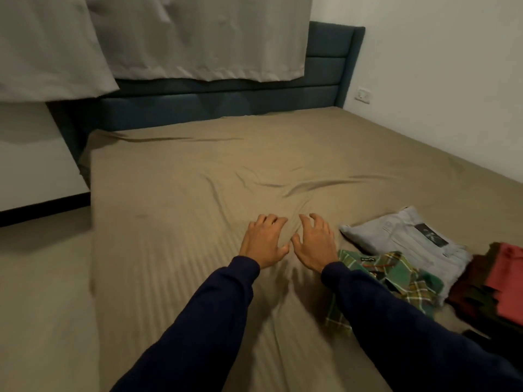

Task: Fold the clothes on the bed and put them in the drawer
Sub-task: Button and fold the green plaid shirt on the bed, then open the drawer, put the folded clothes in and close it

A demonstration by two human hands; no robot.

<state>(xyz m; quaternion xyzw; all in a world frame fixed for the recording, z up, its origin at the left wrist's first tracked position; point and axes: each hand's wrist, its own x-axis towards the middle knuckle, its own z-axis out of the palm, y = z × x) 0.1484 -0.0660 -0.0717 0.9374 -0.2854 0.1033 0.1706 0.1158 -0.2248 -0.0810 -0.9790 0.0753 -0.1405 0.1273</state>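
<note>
Both hands hold nothing: our left hand (264, 240) and right hand (312, 241) sit side by side at the centre of the frame, fingers spread and lightly bent on the tan sheet (198, 193). At lower right we see the clothes: grey trousers (402, 239) lying folded, a green plaid shirt (396, 275) rumpled just beside our right sleeve (396, 321), and a red and dark stack (498, 281) at the frame's edge. We judge the task partly done; the shirt needs folding, and no drawer is in view.
</note>
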